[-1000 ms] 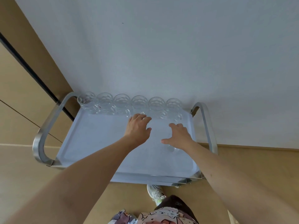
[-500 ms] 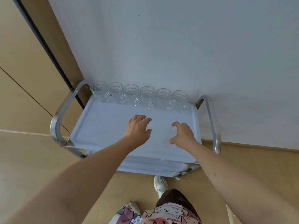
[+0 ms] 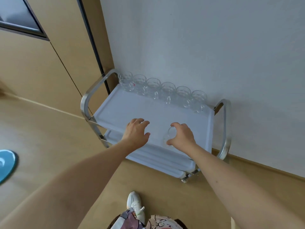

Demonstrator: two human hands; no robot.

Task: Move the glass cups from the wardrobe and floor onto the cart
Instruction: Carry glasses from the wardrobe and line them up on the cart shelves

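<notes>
The cart [image 3: 206, 129] stands against a pale grey-white wall [image 3: 198, 38], its top a plain pale-blue tray surface with a raised lip, a second shelf of the same colour visible beneath the near edge. Curved metal handles close each end, one at 9 o'clock [image 3: 92, 95] and one at 3 o'clock [image 3: 225, 129] of the tray. The floor [image 3: 49, 129] is light tan wood-look. At 10 o'clock from the cart, tan panelled wardrobe doors [image 3: 49, 63] rise, divided by a dark vertical strip [image 3: 94, 47]. Part of a blue round object [image 3: 6, 164] lies on the floor at the far 9 o'clock edge of the view. A white shoe [image 3: 134, 204] and patterned clothing show at 6 o'clock.

Six glass cups [image 3: 162, 90] with handles stand upright in a single row along the tray's 12 o'clock edge, beside the wall, each just beside its neighbour. A small red mark [image 3: 134, 84] shows on the leftmost cup; it cannot be read. No other writing is legible.

The right hand [image 3: 183, 135] grips a seventh glass cup [image 3: 169, 135] from above, fingers and thumb curled round it, over the tray's near right part. Whether the cup touches the tray cannot be told. The left hand [image 3: 136, 132] hovers over the tray's near centre, palm down, fingers loosely bent and spread, holding nothing.
</notes>
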